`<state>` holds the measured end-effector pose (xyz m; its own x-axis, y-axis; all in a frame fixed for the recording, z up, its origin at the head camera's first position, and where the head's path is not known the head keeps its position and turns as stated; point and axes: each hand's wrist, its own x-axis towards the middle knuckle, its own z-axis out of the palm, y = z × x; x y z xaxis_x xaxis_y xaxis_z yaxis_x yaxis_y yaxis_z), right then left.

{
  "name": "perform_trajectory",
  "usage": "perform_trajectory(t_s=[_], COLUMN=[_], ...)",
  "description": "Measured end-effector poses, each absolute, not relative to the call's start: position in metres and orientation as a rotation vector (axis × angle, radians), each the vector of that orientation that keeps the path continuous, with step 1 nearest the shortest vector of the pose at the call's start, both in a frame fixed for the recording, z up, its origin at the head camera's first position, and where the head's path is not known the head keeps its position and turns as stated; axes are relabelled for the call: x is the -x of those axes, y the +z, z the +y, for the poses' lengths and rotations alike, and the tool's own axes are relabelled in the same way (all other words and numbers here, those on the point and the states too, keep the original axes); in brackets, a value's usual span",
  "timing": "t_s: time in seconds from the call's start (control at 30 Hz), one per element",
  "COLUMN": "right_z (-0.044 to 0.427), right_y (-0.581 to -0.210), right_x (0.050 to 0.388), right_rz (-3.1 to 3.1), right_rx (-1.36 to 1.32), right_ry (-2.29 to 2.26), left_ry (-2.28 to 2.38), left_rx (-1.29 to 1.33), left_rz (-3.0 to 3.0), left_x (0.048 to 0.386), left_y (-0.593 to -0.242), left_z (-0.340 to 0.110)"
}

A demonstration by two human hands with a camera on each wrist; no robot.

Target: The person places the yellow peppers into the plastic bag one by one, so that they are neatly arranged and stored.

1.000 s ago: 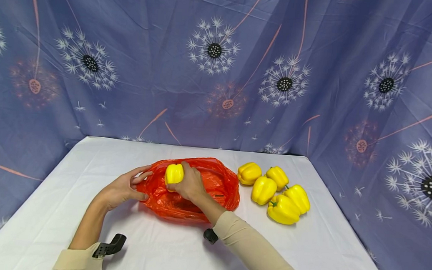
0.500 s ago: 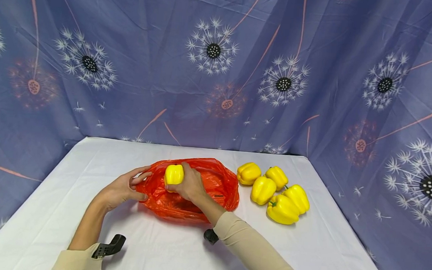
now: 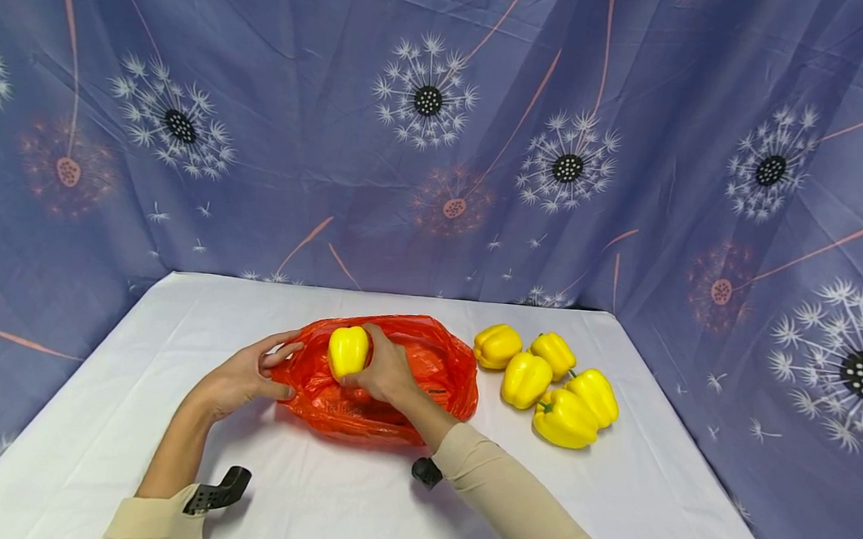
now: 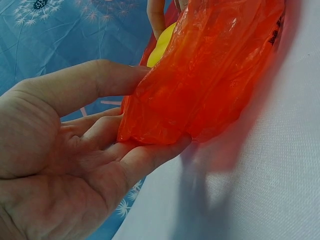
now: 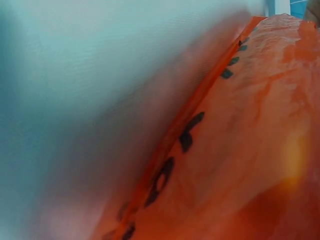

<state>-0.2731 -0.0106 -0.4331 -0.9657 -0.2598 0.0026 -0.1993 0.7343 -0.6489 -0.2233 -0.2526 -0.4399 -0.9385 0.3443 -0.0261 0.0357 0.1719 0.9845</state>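
Note:
A red plastic bag (image 3: 425,357) lies spread with its mouth up in the middle of the table. At the bag's left edge my left hand (image 3: 243,377) holds the plastic, thumb above and fingers below, as the left wrist view also shows. My right hand (image 3: 387,371) reaches into the mouth and has its thumb and fingers at the right side of a yellow bell pepper (image 3: 348,351). Part of that pepper (image 4: 161,47) shows behind the red plastic in the left wrist view. The right wrist view has only the bag's printed side (image 5: 225,150), with the right hand hidden.
Several more yellow bell peppers (image 3: 527,381) sit in a group right of the bag. A white cloth covers the table (image 3: 340,505). A blue curtain (image 3: 299,127) with dandelion prints hangs behind and at the sides.
My right hand has shifted slightly to the right, its thumb drawn back along the bell pepper, so more of the pepper shows. The left hand and the bag look unchanged.

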Motion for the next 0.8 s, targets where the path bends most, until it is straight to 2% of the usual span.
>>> perform_trajectory(t_s=[0.8], right_z=[-0.0109], right_y=[-0.4377], right_x=[0.2763], right_rz=[2.903], right_rx=[0.395], right_ry=[-1.059], left_ry=[1.854], left_rx=[-0.379], left_rz=[2.209], left_x=[0.2234], left_y=[-0.4406], left_z=[-0.2531])
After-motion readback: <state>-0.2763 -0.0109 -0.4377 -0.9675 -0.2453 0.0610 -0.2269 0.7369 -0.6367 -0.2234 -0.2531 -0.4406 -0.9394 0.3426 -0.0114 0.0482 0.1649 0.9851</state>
